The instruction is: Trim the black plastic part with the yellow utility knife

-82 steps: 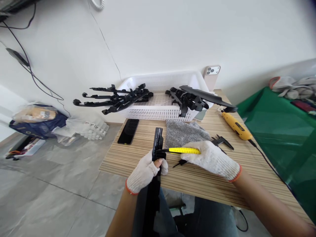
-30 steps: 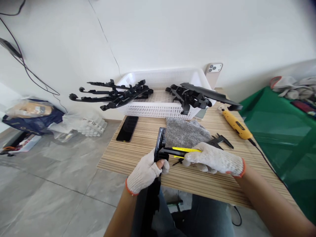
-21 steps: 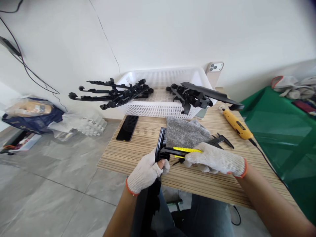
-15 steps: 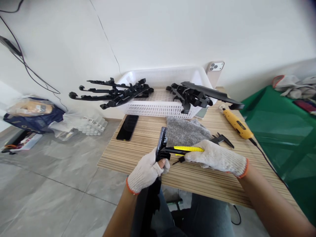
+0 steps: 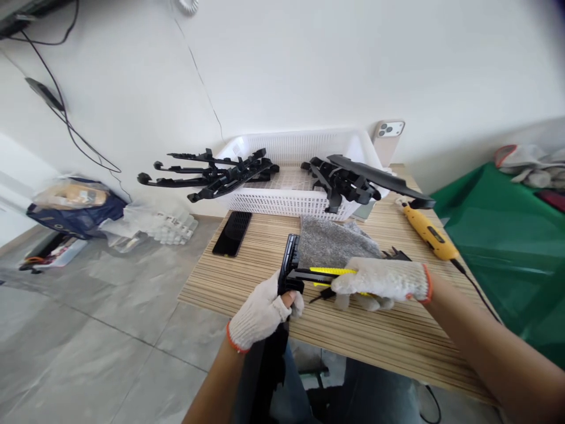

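My left hand (image 5: pixel 265 309), in a white knit glove with the thumb tip bare, is closed around a long black plastic part (image 5: pixel 289 259). The part stands up past my fingers, and its lower end runs down over my lap. In my gloved right hand (image 5: pixel 366 282) is a yellow utility knife (image 5: pixel 324 275), pointing left. The knife's front end meets the black part just above my left thumb; the exact point of contact is too small to make out. A thin black tool (image 5: pixel 324 294) lies on the table under the knife, partly hidden by my right hand.
A white basket (image 5: pixel 282 203) holds several black plastic parts (image 5: pixel 233 174) that overhang its sides. Around it are a grey cloth (image 5: pixel 331 241), a phone (image 5: pixel 232 234), black calipers (image 5: pixel 399 255) and a corded yellow rotary tool (image 5: pixel 430 232). A second phone (image 5: pixel 387 141) leans by the wall.
The view has shifted slightly. My right hand has rolled over the knife, more of its fingers showing underneath and covering more of the calipers. My left hand keeps its hold on the part.
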Demonstrator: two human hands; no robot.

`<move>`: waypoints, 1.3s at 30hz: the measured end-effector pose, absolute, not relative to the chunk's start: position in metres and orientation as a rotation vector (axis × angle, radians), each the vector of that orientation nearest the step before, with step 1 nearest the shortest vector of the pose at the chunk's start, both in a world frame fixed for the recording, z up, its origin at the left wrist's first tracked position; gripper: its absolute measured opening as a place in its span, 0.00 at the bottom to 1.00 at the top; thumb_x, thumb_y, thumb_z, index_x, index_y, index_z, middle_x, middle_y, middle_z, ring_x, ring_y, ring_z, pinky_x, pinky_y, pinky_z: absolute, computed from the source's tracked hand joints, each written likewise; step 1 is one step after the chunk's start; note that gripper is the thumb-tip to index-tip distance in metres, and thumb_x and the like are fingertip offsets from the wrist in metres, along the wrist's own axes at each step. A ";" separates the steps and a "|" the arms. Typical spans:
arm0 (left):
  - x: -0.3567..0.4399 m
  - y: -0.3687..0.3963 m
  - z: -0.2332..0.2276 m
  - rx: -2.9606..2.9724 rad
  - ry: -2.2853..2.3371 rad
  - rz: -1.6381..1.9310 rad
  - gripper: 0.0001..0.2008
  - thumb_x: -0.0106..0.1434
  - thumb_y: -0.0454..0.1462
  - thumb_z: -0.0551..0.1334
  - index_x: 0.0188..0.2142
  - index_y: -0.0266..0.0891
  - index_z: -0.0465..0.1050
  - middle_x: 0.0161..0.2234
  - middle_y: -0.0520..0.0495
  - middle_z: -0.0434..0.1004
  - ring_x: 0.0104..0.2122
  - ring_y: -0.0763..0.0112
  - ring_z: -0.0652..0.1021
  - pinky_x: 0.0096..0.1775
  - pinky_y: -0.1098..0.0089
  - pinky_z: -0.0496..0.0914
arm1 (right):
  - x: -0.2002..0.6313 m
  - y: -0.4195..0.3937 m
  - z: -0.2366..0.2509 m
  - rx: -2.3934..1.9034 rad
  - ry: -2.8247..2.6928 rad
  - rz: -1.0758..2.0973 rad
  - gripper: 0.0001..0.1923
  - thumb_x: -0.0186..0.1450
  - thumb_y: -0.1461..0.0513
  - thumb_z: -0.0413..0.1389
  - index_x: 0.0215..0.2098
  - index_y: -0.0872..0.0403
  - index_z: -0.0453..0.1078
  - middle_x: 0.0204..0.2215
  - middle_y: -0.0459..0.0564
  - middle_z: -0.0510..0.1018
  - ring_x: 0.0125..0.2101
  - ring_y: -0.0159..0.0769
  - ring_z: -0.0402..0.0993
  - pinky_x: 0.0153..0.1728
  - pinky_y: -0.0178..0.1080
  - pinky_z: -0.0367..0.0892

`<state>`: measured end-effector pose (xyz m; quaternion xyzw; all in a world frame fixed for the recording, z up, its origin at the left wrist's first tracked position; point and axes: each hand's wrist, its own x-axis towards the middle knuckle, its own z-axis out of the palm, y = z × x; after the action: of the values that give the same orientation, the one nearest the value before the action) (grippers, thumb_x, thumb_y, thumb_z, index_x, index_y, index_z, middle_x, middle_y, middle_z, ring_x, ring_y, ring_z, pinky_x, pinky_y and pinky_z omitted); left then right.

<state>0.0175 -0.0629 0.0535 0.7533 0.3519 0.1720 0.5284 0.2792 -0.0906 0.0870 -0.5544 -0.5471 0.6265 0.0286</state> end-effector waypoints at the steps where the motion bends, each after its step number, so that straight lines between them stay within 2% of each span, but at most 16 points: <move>1: 0.017 -0.063 0.053 1.793 0.838 0.413 0.13 0.67 0.44 0.53 0.29 0.42 0.65 0.23 0.52 0.72 0.25 0.70 0.72 0.34 0.68 0.67 | 0.278 -0.091 0.086 -1.706 -1.681 1.928 0.32 0.58 0.36 0.56 0.31 0.57 0.77 0.13 0.45 0.66 0.13 0.25 0.56 0.14 0.31 0.50; 9: 0.015 -0.061 0.047 1.775 0.821 0.421 0.17 0.69 0.49 0.53 0.30 0.41 0.66 0.25 0.51 0.74 0.25 0.70 0.72 0.33 0.68 0.66 | 0.272 -0.097 0.076 -1.698 -1.612 1.855 0.29 0.58 0.38 0.57 0.31 0.56 0.73 0.13 0.41 0.62 0.12 0.23 0.53 0.12 0.29 0.48; 12: 0.014 -0.061 0.045 1.761 0.803 0.417 0.18 0.70 0.50 0.53 0.30 0.41 0.66 0.25 0.51 0.73 0.26 0.70 0.72 0.34 0.68 0.66 | 0.269 -0.098 0.075 -1.675 -1.631 1.825 0.27 0.60 0.40 0.57 0.34 0.56 0.71 0.16 0.42 0.67 0.13 0.24 0.58 0.13 0.27 0.53; 14: 0.014 -0.061 0.044 1.738 0.795 0.427 0.18 0.70 0.50 0.53 0.30 0.41 0.67 0.26 0.51 0.73 0.26 0.71 0.72 0.34 0.68 0.66 | 0.269 -0.098 0.076 -1.556 -1.626 1.821 0.26 0.61 0.42 0.57 0.40 0.55 0.70 0.22 0.45 0.73 0.16 0.26 0.65 0.14 0.27 0.57; 17: 0.014 -0.061 0.044 1.717 0.792 0.451 0.18 0.70 0.50 0.54 0.30 0.40 0.67 0.26 0.51 0.73 0.27 0.71 0.72 0.34 0.69 0.66 | 0.272 -0.101 0.080 -1.382 -1.536 1.860 0.30 0.60 0.44 0.60 0.53 0.54 0.66 0.31 0.47 0.75 0.20 0.26 0.67 0.15 0.27 0.59; 20: 0.015 -0.061 0.046 1.648 0.790 0.468 0.16 0.69 0.50 0.54 0.34 0.40 0.66 0.26 0.52 0.73 0.26 0.71 0.72 0.33 0.68 0.66 | 0.279 -0.104 0.083 -1.162 -1.448 1.944 0.37 0.59 0.46 0.62 0.60 0.53 0.62 0.42 0.52 0.74 0.28 0.28 0.70 0.21 0.28 0.65; 22: 0.016 -0.061 0.048 1.606 0.790 0.477 0.16 0.69 0.50 0.55 0.38 0.40 0.66 0.25 0.53 0.73 0.26 0.70 0.72 0.32 0.68 0.66 | 0.284 -0.105 0.082 -0.988 -1.385 1.997 0.36 0.60 0.47 0.63 0.61 0.52 0.62 0.47 0.53 0.71 0.31 0.28 0.69 0.25 0.29 0.67; 25: 0.016 -0.062 0.050 1.612 0.785 0.485 0.17 0.68 0.51 0.55 0.41 0.39 0.67 0.25 0.52 0.72 0.26 0.70 0.71 0.31 0.69 0.66 | 0.289 -0.106 0.074 -0.815 -1.306 2.039 0.32 0.63 0.51 0.62 0.62 0.51 0.61 0.43 0.50 0.68 0.28 0.24 0.62 0.24 0.28 0.64; 28: 0.016 -0.062 0.049 1.609 0.780 0.495 0.17 0.68 0.51 0.55 0.40 0.39 0.67 0.25 0.52 0.72 0.26 0.70 0.71 0.30 0.69 0.65 | 0.292 -0.105 0.066 -0.710 -1.271 2.048 0.29 0.65 0.52 0.61 0.61 0.50 0.62 0.39 0.47 0.65 0.25 0.22 0.56 0.20 0.26 0.58; 33: 0.016 -0.063 0.049 1.591 0.765 0.513 0.18 0.68 0.51 0.56 0.39 0.38 0.68 0.24 0.52 0.72 0.25 0.71 0.71 0.31 0.69 0.66 | 0.294 -0.103 0.063 -0.808 -1.252 2.025 0.18 0.64 0.51 0.61 0.44 0.55 0.67 0.29 0.42 0.62 0.19 0.19 0.49 0.14 0.25 0.48; 36: 0.017 -0.063 0.051 1.578 0.769 0.508 0.17 0.68 0.51 0.56 0.40 0.38 0.68 0.24 0.53 0.72 0.25 0.71 0.71 0.31 0.68 0.66 | 0.296 -0.102 0.066 -0.881 -1.257 1.978 0.19 0.63 0.49 0.61 0.37 0.55 0.66 0.26 0.41 0.62 0.17 0.19 0.47 0.12 0.25 0.44; 39: 0.018 -0.063 0.051 1.567 0.783 0.507 0.18 0.67 0.50 0.56 0.44 0.38 0.66 0.24 0.54 0.72 0.25 0.71 0.71 0.31 0.68 0.66 | 0.296 -0.102 0.068 -0.948 -1.291 1.985 0.21 0.61 0.48 0.62 0.41 0.55 0.69 0.26 0.41 0.63 0.16 0.18 0.48 0.11 0.25 0.42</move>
<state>0.0177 -0.0632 0.0512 0.6795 0.3394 0.2197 0.6122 0.2964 -0.1023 0.0682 -0.3557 -0.4841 0.7444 0.2914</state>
